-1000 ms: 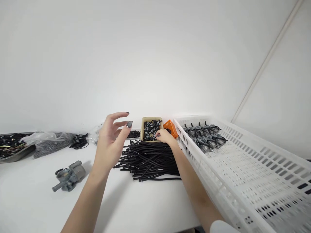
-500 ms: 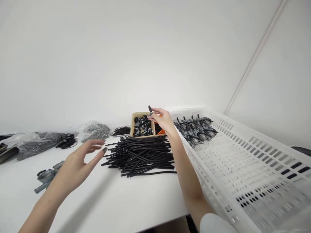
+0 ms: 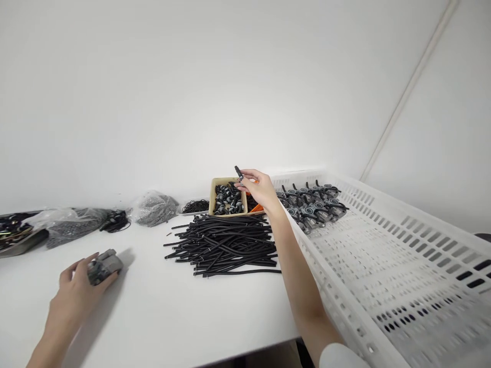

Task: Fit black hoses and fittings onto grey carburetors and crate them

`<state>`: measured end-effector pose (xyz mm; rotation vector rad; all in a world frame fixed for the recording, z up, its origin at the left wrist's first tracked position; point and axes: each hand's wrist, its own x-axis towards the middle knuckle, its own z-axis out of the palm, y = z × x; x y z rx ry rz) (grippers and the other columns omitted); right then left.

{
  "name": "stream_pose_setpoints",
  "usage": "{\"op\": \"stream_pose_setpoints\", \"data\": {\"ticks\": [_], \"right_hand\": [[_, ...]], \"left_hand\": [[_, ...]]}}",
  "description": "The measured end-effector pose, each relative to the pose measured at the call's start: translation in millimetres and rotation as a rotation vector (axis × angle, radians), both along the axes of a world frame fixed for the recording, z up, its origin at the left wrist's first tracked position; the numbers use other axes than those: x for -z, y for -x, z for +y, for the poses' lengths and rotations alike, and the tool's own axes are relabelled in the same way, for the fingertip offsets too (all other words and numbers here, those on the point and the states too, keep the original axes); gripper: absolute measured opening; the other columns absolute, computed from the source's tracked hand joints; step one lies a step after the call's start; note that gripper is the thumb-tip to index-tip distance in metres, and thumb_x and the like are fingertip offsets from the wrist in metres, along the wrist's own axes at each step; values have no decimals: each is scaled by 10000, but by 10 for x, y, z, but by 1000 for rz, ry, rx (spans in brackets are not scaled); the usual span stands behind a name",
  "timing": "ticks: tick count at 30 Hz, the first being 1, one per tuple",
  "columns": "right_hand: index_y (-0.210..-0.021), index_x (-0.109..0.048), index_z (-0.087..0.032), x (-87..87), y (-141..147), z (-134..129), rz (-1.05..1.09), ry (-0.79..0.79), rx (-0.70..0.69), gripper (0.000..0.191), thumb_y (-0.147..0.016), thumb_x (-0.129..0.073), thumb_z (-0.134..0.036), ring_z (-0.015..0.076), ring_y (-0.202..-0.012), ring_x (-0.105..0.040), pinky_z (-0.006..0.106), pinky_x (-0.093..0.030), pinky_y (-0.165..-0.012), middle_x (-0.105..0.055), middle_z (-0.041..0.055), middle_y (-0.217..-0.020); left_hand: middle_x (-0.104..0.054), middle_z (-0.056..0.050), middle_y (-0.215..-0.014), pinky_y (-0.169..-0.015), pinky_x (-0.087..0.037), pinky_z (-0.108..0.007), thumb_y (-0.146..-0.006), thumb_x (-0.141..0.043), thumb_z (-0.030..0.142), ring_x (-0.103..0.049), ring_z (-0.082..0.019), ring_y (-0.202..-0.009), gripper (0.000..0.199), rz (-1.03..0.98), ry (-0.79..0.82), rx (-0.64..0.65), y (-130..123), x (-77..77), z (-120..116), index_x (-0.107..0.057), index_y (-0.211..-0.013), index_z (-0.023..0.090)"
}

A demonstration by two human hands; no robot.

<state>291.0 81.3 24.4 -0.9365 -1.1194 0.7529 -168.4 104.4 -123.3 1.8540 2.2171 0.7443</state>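
Note:
My left hand (image 3: 76,291) is closed around a grey plastic fitting (image 3: 105,267) over the left part of the white table (image 3: 161,317). Between the thumb and fingers of my right hand (image 3: 259,188) is a small black cylindrical part (image 3: 238,172). That hand is raised over the right side of a cream tray (image 3: 210,202), which holds several black and grey small parts (image 3: 228,199). In front of the tray lies a pile of black rubber tubes (image 3: 226,245).
On the right stands a large white perforated crate (image 3: 356,245) with rows of grey assemblies (image 3: 312,207). An orange basket (image 3: 258,208) sits behind my right wrist. Along the wall are a dish of black rings (image 3: 195,206) and clear bags of small parts (image 3: 153,208).
My left hand has moved left and down and now grips the grey fitting that lay on the table. My right hand stays over the tray with the black part.

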Motion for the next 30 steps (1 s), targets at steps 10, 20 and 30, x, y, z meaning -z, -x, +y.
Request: {"op": "stream_pose_setpoints", "data": {"ticks": [10, 20, 30], "right_hand": [[-968, -716, -193, -78, 98, -133, -8, 23, 12, 155, -818, -713, -153, 177, -802, -786, 355, -674, -886, -751, 17, -878], [-987, -735, -184, -1, 99, -99, -63, 24, 28, 233, -777, -799, -262, 210, -828, -799, 381, -673, -888, -759, 49, -927], [-1020, -739, -188, 26, 89, -90, -107, 37, 35, 225, -813, -767, -271, 207, -856, -804, 343, -679, -859, -767, 60, -966]], "left_hand": [[-423, -120, -1455, -675, -567, -389, -955, -451, 606, -690, -273, -867, 527, 132, -62, 49, -121, 78, -397, -482, -1394, 316], [-350, -121, -1561, -746, -618, -380, -882, -558, 652, -731, -267, -986, 673, -121, -223, 91, -295, 397, -882, -464, -1457, 316], [-633, -61, -713, -506, -392, -326, -952, -329, 668, -654, -307, -657, 454, 67, 29, -7, -111, 462, -1012, -463, -826, 253]]}}
